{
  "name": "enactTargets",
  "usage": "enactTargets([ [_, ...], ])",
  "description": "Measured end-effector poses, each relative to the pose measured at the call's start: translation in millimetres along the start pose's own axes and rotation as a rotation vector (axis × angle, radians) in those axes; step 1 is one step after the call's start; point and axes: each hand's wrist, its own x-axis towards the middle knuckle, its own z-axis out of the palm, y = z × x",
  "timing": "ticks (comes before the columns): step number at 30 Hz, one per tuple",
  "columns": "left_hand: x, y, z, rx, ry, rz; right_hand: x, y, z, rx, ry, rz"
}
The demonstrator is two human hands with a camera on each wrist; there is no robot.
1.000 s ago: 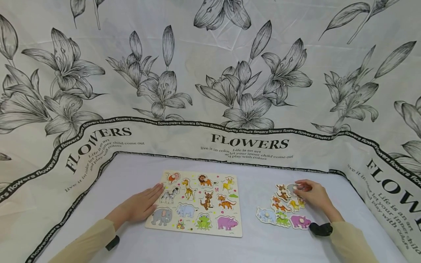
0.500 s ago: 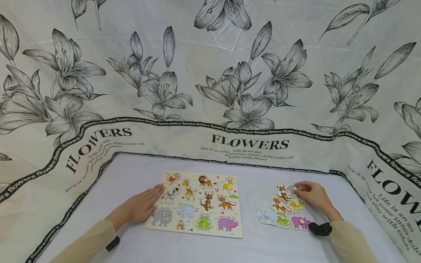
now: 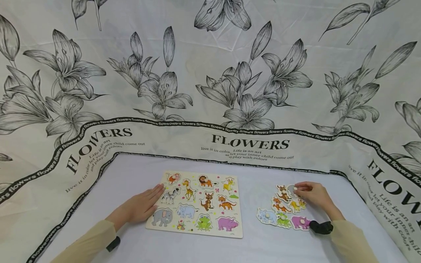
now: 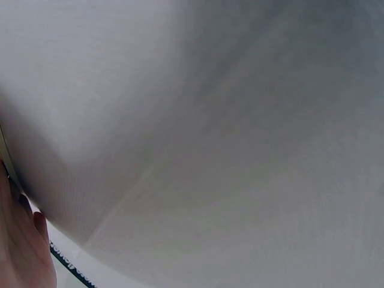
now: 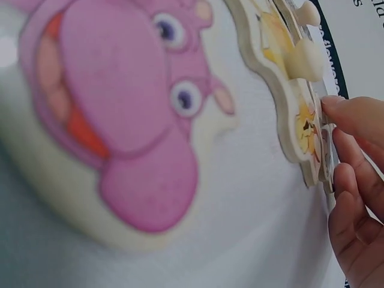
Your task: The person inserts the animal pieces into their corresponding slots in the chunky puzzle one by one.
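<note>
The left hand (image 3: 141, 206) lies with its straight fingers along the left edge of a wooden animal puzzle board (image 3: 237, 212); part of this hand (image 4: 24, 252) shows in the left wrist view. The right hand (image 3: 314, 195) pinches a grey puzzle piece (image 3: 291, 190), mostly covered by the fingers. Close around it lie a kangaroo piece (image 3: 283, 192), an orange tiger-like piece (image 3: 280, 205) and a yellow animal piece (image 3: 297, 205). Nearer the person are a blue rhino piece (image 3: 265, 216), a frog piece (image 3: 283, 220) and a purple hippo piece (image 3: 300, 223), large in the right wrist view.
Both things groups rest on a white cloth (image 3: 253, 248). Behind stands a flower-printed fabric wall (image 3: 184, 138) with black lettered trim. A black wrist device (image 3: 321, 228) under the right wrist is close beside the hippo piece.
</note>
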Motion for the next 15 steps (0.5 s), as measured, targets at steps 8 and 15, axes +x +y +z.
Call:
enactTargets([
  [8, 0.5, -1.2, 2.2, 0.011, 0.008, 0.005, 2.4, 0.5, -3.1, -0.014, -0.019, -0.005],
  [15, 0.2, -0.3, 1.6, 0.002, 0.005, -0.001, 1.7, -1.0, -2.1, -0.027, -0.024, 0.011],
])
